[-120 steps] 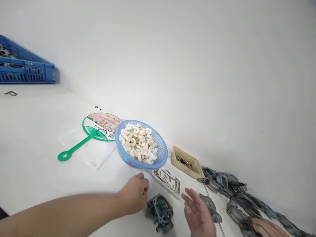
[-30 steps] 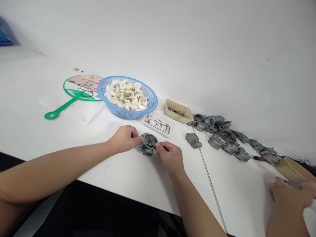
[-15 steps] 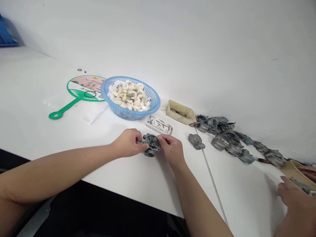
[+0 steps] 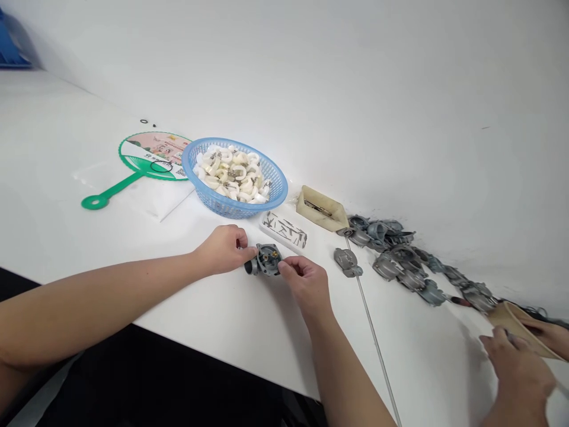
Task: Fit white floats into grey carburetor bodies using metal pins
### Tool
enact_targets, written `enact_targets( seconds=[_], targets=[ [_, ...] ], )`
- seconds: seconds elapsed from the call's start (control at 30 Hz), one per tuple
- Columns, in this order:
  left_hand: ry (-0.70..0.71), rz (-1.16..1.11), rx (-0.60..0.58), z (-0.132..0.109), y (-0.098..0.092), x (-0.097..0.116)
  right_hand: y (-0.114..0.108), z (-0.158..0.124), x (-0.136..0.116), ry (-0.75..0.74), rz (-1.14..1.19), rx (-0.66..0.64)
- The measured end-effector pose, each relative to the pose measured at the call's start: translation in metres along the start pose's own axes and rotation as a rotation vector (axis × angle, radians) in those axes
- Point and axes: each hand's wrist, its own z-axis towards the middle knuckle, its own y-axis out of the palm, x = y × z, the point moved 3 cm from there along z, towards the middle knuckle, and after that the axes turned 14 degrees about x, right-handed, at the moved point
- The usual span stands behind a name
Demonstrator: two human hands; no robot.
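Note:
A small grey metal carburetor body [image 4: 263,260] with brass fittings sits on the white table [image 4: 66,237], held from both sides. My left hand [image 4: 222,249] is closed, pinching its left side with the fingertips. My right hand [image 4: 302,283] is closed, gripping its right side with thumb and fingers. Just behind it lies a white tray of small metal pins [image 4: 283,230]. A blue basket [image 4: 196,178] of white and cream rings stands further back.
A green hand fan [image 4: 146,155] lies at the left on a plastic bag. A cream tray [image 4: 320,209], a row of grey metal castings [image 4: 400,256] along the wall and a thin metal rod [image 4: 371,332] lie at the right. Another person's hands [image 4: 518,370] work by a tan container at the far right.
Four seconds ago the grey part lay between my free hands. Since then both hands have taken hold of it, and over the last second they have tilted it slightly. The other person's hands have shifted.

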Motion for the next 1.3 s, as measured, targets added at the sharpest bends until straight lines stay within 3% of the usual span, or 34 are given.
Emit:
enact_targets(
  seconds=[0.17,0.4,0.57,0.77,0.97,1.3],
  targets=[
    [-0.028,-0.001,0.006,0.001,0.001,-0.001,-0.001,-0.006,-0.002,0.023,0.016,0.04],
    [-0.005,0.018,0.009,0.001,0.0,-0.002,-0.017,-0.002,0.006,0.216,0.355,0.129],
    [-0.031,0.012,0.002,-0.001,-0.001,-0.001,-0.027,0.003,0.014,0.253,0.455,0.199],
    [-0.015,0.016,-0.003,-0.002,-0.001,0.001,-0.023,0.0,0.012,0.173,0.468,0.111],
    [-0.006,0.023,0.001,-0.003,-0.001,0.0,-0.016,-0.004,0.012,0.224,0.536,0.075],
    [-0.027,0.024,-0.015,-0.005,0.0,0.002,-0.011,-0.008,0.012,0.195,0.34,0.033]
  ],
)
